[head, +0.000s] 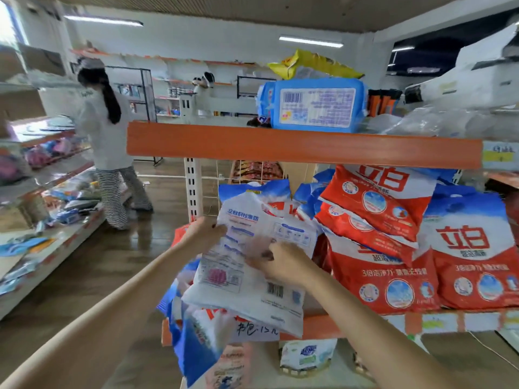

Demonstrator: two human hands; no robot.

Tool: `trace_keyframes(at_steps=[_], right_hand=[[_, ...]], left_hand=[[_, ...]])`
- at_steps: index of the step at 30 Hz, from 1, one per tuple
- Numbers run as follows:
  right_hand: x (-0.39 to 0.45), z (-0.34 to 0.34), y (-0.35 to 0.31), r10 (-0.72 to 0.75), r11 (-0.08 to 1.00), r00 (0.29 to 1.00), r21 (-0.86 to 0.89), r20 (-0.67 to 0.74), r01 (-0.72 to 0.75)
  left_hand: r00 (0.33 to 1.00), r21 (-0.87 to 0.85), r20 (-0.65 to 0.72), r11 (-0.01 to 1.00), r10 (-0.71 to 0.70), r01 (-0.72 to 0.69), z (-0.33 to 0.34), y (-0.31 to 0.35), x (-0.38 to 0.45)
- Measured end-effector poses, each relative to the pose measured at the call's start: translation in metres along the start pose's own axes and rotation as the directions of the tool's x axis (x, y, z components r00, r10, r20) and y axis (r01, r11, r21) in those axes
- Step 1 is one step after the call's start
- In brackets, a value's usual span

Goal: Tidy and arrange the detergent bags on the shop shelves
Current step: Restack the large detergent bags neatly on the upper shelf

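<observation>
Both hands grip one white bag (247, 265) (its back side, with a barcode). The left hand (206, 231) holds its left edge and the right hand (280, 262) pinches its middle. The bag is tilted, in front of the shelf (303, 146). Under it hangs a blue bag (196, 341). Right of the white bag, red bags (415, 240) lean in a pile. Far left of the shelf stands a person (109, 136).
</observation>
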State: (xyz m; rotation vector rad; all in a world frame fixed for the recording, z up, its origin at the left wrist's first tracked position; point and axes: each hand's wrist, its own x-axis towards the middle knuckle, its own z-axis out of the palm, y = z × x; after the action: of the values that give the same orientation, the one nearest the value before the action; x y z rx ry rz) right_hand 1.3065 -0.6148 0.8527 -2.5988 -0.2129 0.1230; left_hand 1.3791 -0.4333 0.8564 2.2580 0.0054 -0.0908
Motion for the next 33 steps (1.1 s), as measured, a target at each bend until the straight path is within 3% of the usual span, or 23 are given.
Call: trace_keyframes(at_steps=[2,4,8,11,14,16,20,25,28,29,33], right_hand=[[-0.003,-0.006,-0.019,-0.023,0.99,1.0,0.136,0.004,0.022],[-0.007,-0.018,-0.033,-0.015,0.997,1.0,0.072,0.024,0.013],[-0.024,-0.037,-0.04,0.033,0.999,0.997,-0.01,0.075,-0.032],[-0.035,-0.038,-0.044,0.039,0.998,0.999,0.058,0.0,-0.039],[-0.037,-0.032,-0.043,0.034,0.993,0.992,0.119,-0.118,-0.02],[-0.037,-0.029,-0.038,0.037,0.986,0.977,0.165,-0.212,-0.002],[-0.035,-0.042,-0.019,0.108,0.924,0.912,0.379,-0.396,0.055],[-0.045,-0.067,0.005,0.34,0.528,0.82,0.815,-0.46,0.239],[-0.046,-0.066,0.022,0.481,0.306,0.811,0.931,-0.333,0.201],[-0.048,-0.064,0.029,0.496,0.276,0.822,0.948,-0.281,0.158],[-0.055,-0.045,0.067,0.493,0.478,0.858,0.869,-0.143,-0.131]], left_hand=[[0.995,-0.315,0.102,0.948,-0.021,0.053,-0.007,0.013,-0.008],[0.98,-0.5,0.199,0.862,0.025,0.08,-0.009,0.022,-0.017],[0.924,-0.611,0.323,0.79,0.204,0.039,-0.001,0.025,-0.032],[0.9,-0.715,0.361,0.692,0.244,0.099,0.012,0.02,-0.032],[0.907,-0.735,0.365,0.662,0.21,0.143,0.027,0.016,-0.029],[0.924,-0.692,0.356,0.703,0.136,0.163,0.035,0.018,-0.031],[0.886,-0.616,0.46,0.7,-0.055,0.363,0.052,0.014,-0.032],[0.876,-0.623,0.477,0.676,-0.072,0.394,0.065,0.021,-0.032],[0.853,-0.667,0.519,0.598,-0.056,0.445,0.062,0.026,-0.028],[0.852,-0.667,0.521,0.596,-0.056,0.447,0.061,0.026,-0.028],[0.853,-0.651,0.519,0.624,-0.049,0.432,0.058,0.02,-0.022]])
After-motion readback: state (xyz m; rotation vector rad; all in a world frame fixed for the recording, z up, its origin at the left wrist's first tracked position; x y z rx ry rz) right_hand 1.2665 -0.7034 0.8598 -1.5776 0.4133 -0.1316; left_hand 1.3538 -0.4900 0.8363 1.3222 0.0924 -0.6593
